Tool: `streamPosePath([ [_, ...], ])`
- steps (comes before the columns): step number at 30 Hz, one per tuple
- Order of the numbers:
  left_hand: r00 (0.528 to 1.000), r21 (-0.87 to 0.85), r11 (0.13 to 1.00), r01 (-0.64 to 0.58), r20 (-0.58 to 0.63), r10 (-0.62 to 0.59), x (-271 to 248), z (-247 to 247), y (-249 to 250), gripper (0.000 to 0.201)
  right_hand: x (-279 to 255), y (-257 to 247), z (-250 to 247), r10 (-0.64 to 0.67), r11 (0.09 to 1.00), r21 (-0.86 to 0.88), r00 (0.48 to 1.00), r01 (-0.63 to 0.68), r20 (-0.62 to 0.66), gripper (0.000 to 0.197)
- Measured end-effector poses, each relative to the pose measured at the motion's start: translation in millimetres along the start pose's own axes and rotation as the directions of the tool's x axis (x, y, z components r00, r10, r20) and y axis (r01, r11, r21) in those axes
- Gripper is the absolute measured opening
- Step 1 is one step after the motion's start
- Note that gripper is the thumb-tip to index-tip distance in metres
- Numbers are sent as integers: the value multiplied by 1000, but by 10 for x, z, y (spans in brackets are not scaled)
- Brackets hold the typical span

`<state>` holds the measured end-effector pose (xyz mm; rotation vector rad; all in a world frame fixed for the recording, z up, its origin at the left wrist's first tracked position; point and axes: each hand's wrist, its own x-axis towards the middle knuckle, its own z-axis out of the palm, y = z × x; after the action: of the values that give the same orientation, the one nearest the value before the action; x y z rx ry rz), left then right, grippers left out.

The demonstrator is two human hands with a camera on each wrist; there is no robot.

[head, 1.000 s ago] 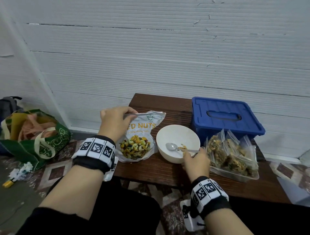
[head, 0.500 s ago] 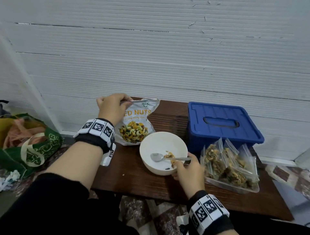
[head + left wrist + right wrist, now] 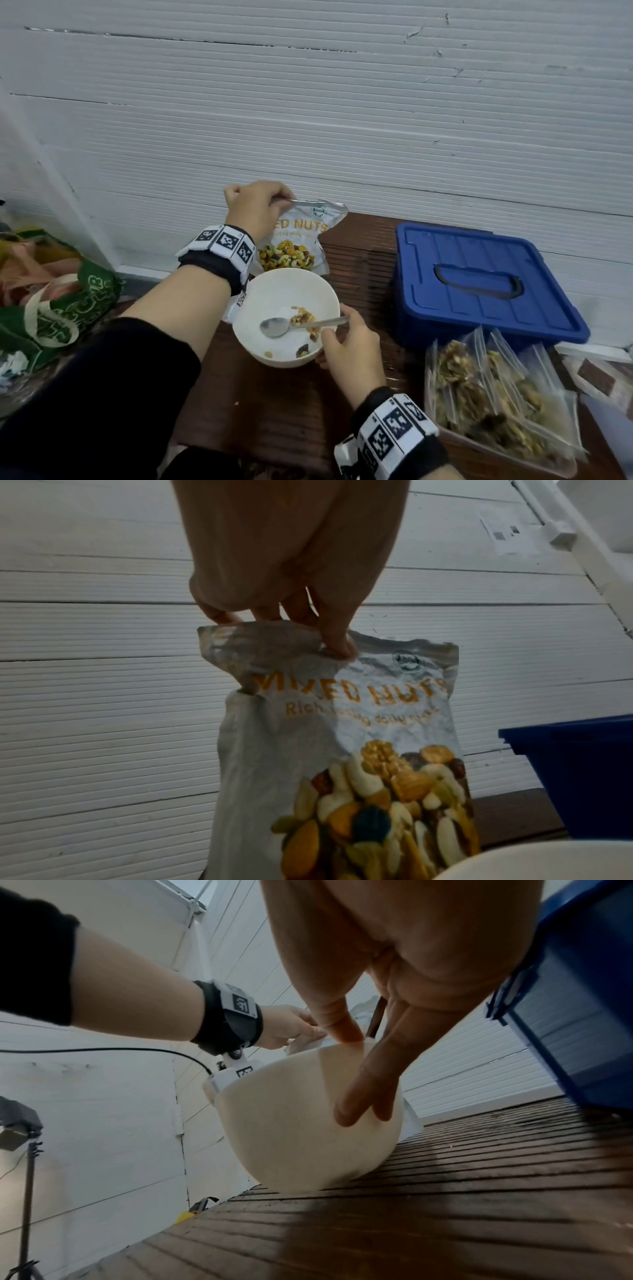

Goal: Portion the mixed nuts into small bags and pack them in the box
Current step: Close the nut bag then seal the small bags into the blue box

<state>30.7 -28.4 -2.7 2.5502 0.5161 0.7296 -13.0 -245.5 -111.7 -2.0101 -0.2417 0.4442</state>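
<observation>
My left hand (image 3: 255, 209) pinches the silver mixed-nuts pouch (image 3: 301, 236) behind the white ceramic bowl (image 3: 270, 294), ready to pour; my right hand (image 3: 349, 346) clasps its rim, steadying.

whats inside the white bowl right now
In the white bowl lies a metal spoon, its handle resting on the rim by the right hand, plus a few scattered nuts. Whatever lies under the spoon is hidden.
</observation>
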Motion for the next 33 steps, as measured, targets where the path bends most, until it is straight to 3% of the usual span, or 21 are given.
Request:
streamPosePath([
  [10,999,-54,998,-36,15,37,173,122,-109,10,192,-160,222,39,998,41,990,-45,136,51],
  [16,996,33,996,-83,41,81,142,49,-182,27,202,-207,314,84,994,53,981,-94,175,62],
  [20,991,88,991,-101,98,92,121,-13,-154,36,151,-136,214,108,994,-17,989,-107,103,72],
  [24,992,106,987,-120,59,114,9,-37,47,40,-36,-212,-74,55,998,3,998,-55,-18,51],
  [29,985,-68,983,-171,-8,170,-408,-3,526,34,-477,-374,-562,-107,989,81,977,123,-184,29],
  [33,966,-210,951,-229,69,248,-1008,110,933,29,-847,-333,-994,-166,966,138,931,221,-326,16],
])
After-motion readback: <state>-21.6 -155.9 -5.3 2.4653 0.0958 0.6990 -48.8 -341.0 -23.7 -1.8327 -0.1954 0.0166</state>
